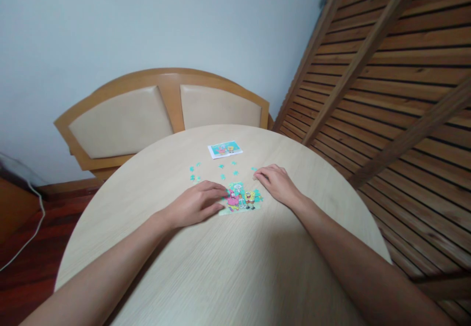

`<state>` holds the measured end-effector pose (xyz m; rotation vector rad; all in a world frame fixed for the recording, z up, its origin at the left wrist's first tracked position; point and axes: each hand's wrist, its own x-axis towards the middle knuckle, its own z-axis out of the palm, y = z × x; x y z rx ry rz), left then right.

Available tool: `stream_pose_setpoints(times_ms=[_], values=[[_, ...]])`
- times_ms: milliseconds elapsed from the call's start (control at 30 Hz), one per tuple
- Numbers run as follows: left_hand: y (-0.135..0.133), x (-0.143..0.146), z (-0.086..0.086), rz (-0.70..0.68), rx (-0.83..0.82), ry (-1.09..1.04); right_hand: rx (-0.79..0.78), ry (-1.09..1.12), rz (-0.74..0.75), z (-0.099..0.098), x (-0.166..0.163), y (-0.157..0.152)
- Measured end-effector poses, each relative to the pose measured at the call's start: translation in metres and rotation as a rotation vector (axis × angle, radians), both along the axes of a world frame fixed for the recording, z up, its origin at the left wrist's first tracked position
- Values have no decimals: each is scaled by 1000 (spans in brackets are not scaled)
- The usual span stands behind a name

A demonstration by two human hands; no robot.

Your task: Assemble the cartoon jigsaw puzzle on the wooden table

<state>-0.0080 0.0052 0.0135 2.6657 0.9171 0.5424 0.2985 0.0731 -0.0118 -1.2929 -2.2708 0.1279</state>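
A partly joined jigsaw puzzle (242,201) lies flat on the table, with pink, white and yellow cartoon figures on turquoise. My left hand (200,201) rests at its left edge, fingers stretched out and thumb apart, covering part of that side. Just beyond the puzzle's upper right corner, my right hand (274,181) is closed in a pinch. A small pale puzzle piece (254,178) shows at its fingertips, mostly hidden. Right beyond those fingertips is a turquoise puzzle piece (253,169). Several loose turquoise pieces (222,176) are scattered behind the puzzle, some in a group at the left.
Behind the loose pieces lies a white-edged picture card (225,150) with similar cartoon figures. The round wooden table (235,277) meets a padded bench back (172,100) at the far side. Wooden slats (386,71) lean at the right; a white cable (41,208) hangs left.
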Motion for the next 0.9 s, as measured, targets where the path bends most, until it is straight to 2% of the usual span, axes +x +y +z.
stream_pose_setpoints(times_ms=[167, 400, 533, 667, 900], values=[[-7, 10, -4, -152, -14, 74, -145, 138, 68, 16, 4, -10], [-2, 2, 1, -134, -13, 77, -473, 311, 243, 33, 12, -25], [-1, -1, 1, -130, 11, 58, -613, 302, 287, 34, 11, -27], [0, -1, -2, -129, 18, 39, -680, 254, 309, 33, 9, -29], [1, -2, -4, -138, 32, 51, -693, 188, 275, 37, 9, -31]])
